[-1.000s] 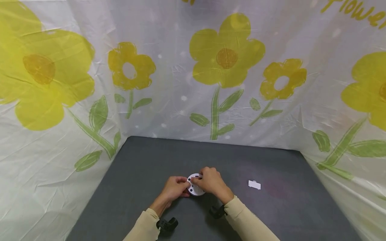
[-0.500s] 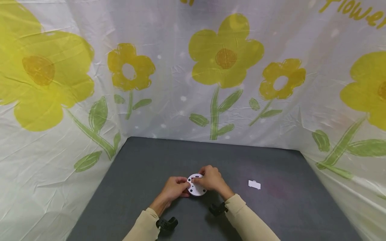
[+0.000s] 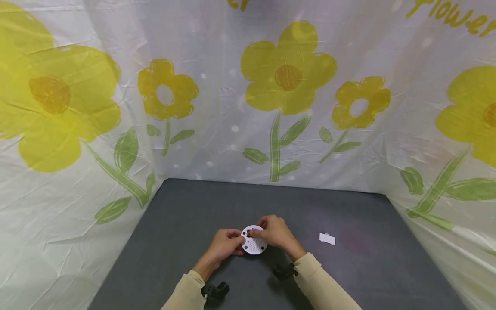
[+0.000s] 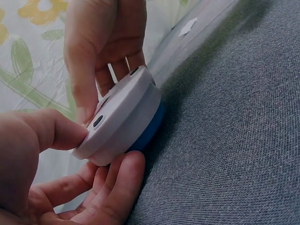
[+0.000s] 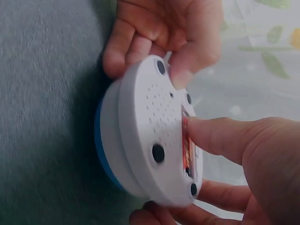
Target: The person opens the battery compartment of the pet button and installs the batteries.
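A round white device with a blue underside is held between both hands, its face with black rubber feet and small speaker holes turned up. My left hand pinches its left rim, thumb on the face and fingers beneath. My right hand grips the opposite side; its thumb presses at an uncovered battery compartment, and other fingers reach round the edge. Red-orange batteries show inside the compartment, partly hidden by that thumb. In the left wrist view, the device is tilted close over the dark cloth.
To the right of the hands lies a small white battery cover with tabs on its edges. Dark grey cloth covers the table. A white curtain printed with yellow flowers stands around its back and sides.
My right thumb has drawn slightly to the right over the compartment, so more of the red-orange batteries shows. The left hand keeps its pinch; the battery cover has stayed put.
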A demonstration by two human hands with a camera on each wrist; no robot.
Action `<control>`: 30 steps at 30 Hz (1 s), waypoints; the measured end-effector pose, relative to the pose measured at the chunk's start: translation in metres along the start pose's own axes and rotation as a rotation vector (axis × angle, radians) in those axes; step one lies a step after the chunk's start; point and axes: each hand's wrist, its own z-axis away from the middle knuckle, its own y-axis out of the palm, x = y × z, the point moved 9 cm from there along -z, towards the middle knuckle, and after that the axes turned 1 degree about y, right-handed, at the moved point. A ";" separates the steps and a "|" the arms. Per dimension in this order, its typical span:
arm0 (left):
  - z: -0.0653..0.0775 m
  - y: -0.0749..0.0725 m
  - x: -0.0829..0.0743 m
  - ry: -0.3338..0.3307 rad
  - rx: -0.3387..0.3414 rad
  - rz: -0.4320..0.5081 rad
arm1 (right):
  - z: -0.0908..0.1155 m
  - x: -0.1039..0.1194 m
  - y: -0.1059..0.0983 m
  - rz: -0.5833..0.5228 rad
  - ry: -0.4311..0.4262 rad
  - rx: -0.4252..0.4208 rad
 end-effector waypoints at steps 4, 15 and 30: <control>0.000 0.000 -0.001 -0.008 -0.001 0.001 | 0.003 -0.005 -0.017 0.053 0.007 -0.022; -0.001 -0.003 -0.003 -0.046 -0.016 -0.054 | 0.010 -0.030 -0.096 0.166 0.050 -0.050; -0.001 -0.001 0.000 -0.038 -0.006 -0.057 | 0.034 -0.069 -0.160 0.340 0.050 -0.032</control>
